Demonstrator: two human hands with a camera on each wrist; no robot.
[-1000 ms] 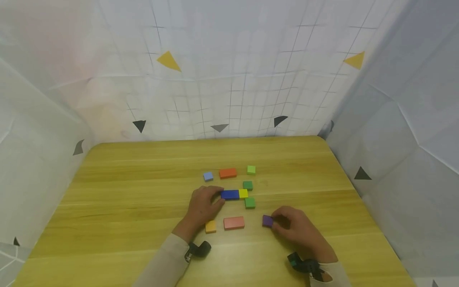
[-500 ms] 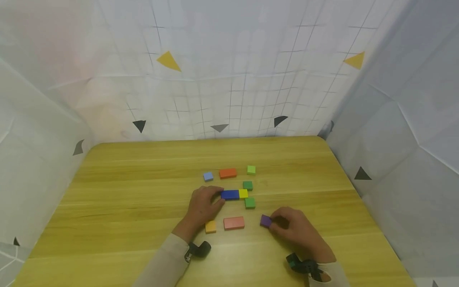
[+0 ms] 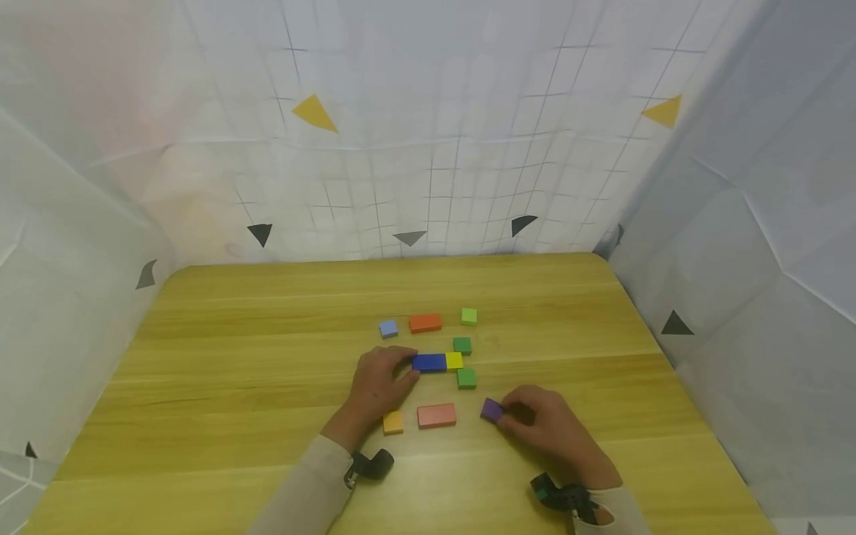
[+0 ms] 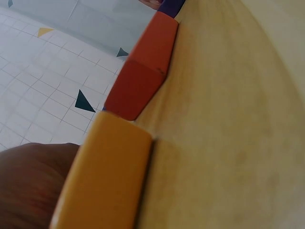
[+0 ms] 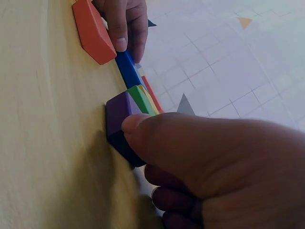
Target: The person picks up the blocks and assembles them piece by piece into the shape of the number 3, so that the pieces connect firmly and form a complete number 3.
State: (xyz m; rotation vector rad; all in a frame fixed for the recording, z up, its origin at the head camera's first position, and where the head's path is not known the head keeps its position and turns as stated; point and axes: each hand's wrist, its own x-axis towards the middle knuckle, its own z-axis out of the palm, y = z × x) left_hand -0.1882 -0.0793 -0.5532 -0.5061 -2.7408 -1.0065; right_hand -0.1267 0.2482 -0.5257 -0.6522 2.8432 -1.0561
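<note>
My right hand (image 3: 555,427) pinches a small purple block (image 3: 491,410) at its right side, low over the table; the right wrist view shows the thumb on the purple block (image 5: 119,114) and other fingers curled below. Across the middle, my left hand (image 3: 377,380) holds the left end of a long dark blue block (image 3: 429,363) between thumb and fingers. A yellow block (image 3: 454,360) lies against its right end. Two green blocks stand at the yellow one's back and front: the rear green block (image 3: 462,345) and the front green block (image 3: 466,379).
A pink block (image 3: 436,416) lies between the hands, and an orange-yellow block (image 3: 392,422) sits by the left wrist. Behind are a light blue block (image 3: 388,329), a red block (image 3: 425,323) and a lime block (image 3: 469,316). White sheeting (image 3: 428,186) rises beyond the wooden table (image 3: 234,334).
My right hand has slid slightly left with the purple block, which has turned a little. The left hand and the other blocks stay in place.
</note>
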